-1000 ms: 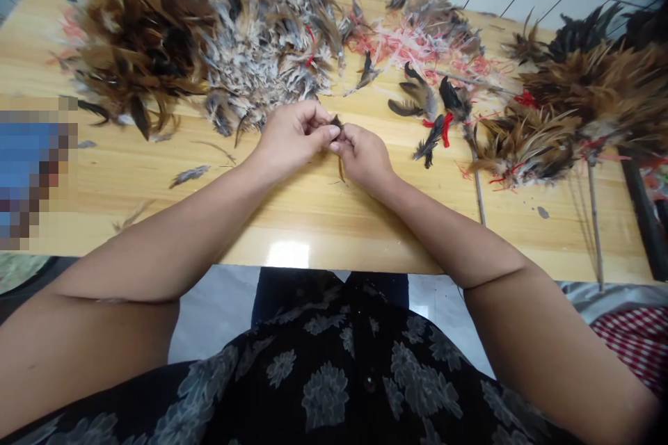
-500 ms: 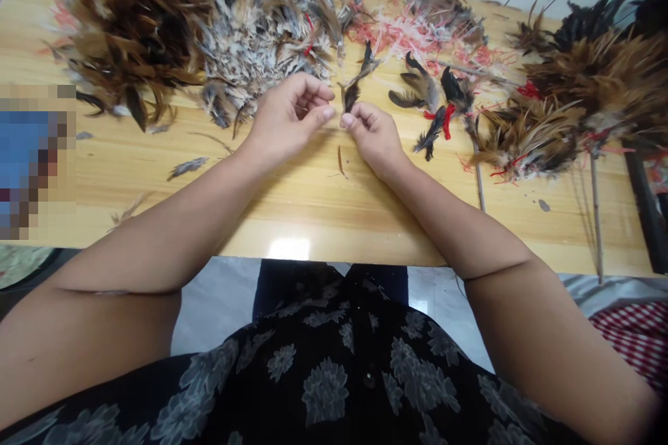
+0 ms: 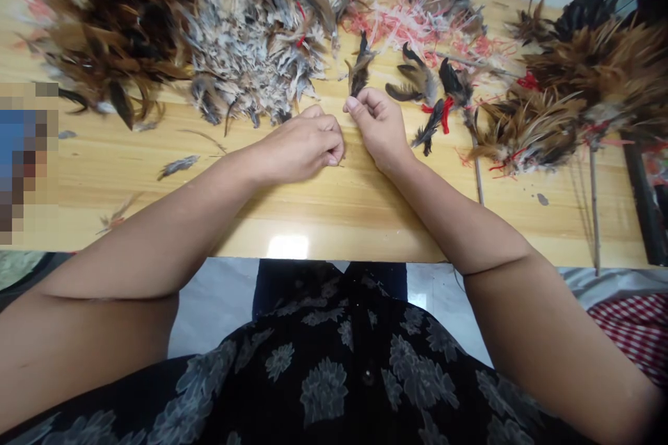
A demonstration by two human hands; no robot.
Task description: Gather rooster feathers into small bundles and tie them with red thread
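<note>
My right hand (image 3: 380,124) is closed in a pinch between thumb and forefinger on the base of a small bunch of dark feathers (image 3: 360,69), which points away from me. To its left, my left hand (image 3: 312,144) is low at the tabletop, back turned up and fingertips pinched together. Whatever lies between those fingertips is hidden; a thin dark sliver shows just beside them. Beyond my left hand spreads a pile of grey-white feathers (image 3: 255,49). Right of my right hand lie loose black feathers (image 3: 428,126) and a tuft with a red tie (image 3: 446,115).
Brown feathers (image 3: 115,21) are heaped at the far left. Pink and white shreds (image 3: 396,24) lie at the back of the wooden table (image 3: 334,222). Feather dusters (image 3: 537,128) with thin sticks (image 3: 595,215) occupy the right side. A single grey feather (image 3: 179,166) rests left of my forearm.
My left hand has come down toward me and closed its fingers where a small brown feather lay, which no longer shows. My right hand stays pinched on the dark feathers.
</note>
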